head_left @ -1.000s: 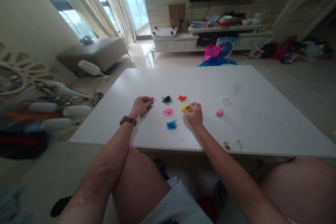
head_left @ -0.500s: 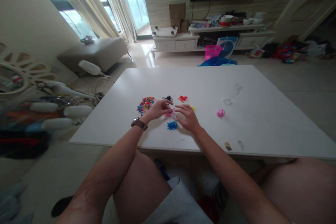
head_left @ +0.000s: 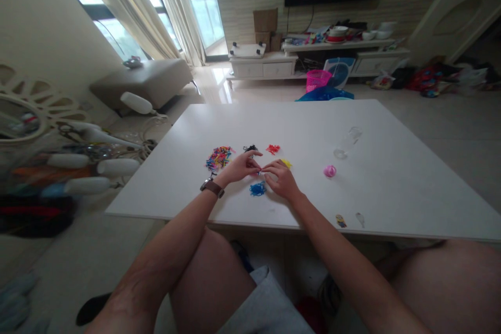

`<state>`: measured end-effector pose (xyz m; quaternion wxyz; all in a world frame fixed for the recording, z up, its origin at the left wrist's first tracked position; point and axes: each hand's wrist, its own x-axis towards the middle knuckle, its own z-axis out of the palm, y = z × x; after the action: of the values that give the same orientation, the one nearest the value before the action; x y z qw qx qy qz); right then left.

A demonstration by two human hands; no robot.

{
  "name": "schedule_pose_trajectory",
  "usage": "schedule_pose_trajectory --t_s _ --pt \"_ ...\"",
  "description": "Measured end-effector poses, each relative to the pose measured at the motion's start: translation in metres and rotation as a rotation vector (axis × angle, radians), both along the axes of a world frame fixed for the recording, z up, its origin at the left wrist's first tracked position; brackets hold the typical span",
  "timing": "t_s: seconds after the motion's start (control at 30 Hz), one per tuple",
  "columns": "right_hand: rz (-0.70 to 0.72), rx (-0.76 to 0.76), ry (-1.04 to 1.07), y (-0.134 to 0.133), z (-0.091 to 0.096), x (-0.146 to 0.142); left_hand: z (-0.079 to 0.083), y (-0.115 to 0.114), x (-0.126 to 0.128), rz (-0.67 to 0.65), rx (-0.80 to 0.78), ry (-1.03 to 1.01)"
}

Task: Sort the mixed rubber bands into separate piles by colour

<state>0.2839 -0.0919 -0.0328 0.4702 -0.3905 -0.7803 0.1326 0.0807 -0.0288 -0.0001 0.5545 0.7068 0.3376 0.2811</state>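
Observation:
Over a white table, my left hand (head_left: 239,168), with a watch on its wrist, pinches a small pinkish rubber band at its fingertips. My right hand (head_left: 282,180) meets it there, its fingertips drawn together at the same band; the exact grip is too small to make out. Partly hidden beneath the hands lie pink bands (head_left: 255,173). Around them are little heaps of rubber bands: blue (head_left: 257,189) just in front, black (head_left: 250,148) behind the left hand, red (head_left: 273,150) further back, and yellow (head_left: 287,163) beside the right hand. A mixed-colour pile (head_left: 219,158) lies to the left.
On the right of the table (head_left: 407,182) are a pink round object (head_left: 330,171) and a clear container (head_left: 353,135) lying on its side. A small yellow figure sticker or cutout (head_left: 341,220) and a clear piece (head_left: 360,219) lie close to the front edge.
My right hand has come left, and its spread fingers have closed in at my left fingertips. The left hand stays in nearly the same place. The view has shifted slightly.

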Motion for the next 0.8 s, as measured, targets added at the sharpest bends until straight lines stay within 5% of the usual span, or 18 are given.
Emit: schedule_pose_trajectory --t_s 0.33,0.6,0.8 --pt "-0.454 -0.066 -0.234 0.023 0.004 0.013 -0.011 0.011 -0.003 0.112 0.023 -0.015" --pt "-0.514 -0.128 -0.455 0.059 0.014 0.014 -0.007 0.011 -0.005 0.216 0.004 -0.047" --pt "-0.466 -0.055 -0.304 0.042 0.005 0.009 -0.004 0.009 -0.004 0.221 -0.019 -0.042"
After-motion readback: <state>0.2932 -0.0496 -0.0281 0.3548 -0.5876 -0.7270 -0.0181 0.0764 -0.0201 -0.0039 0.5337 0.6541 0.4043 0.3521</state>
